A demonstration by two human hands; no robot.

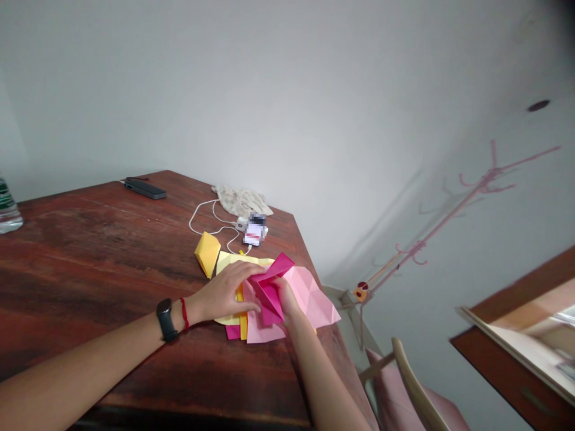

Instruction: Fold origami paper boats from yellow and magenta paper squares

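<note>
Folded magenta paper piece (268, 299) is over the right end of the dark red-brown wooden worktop (99, 263), above a creased pale pink paper sheet (309, 296). Long axis runs near to far, top corner pointing far and slightly right. Right hand (286, 296) has fingers gripping its fold. Left hand (231, 290): thumb and fingers spread at its left edge, can't tell if gripping
</note>
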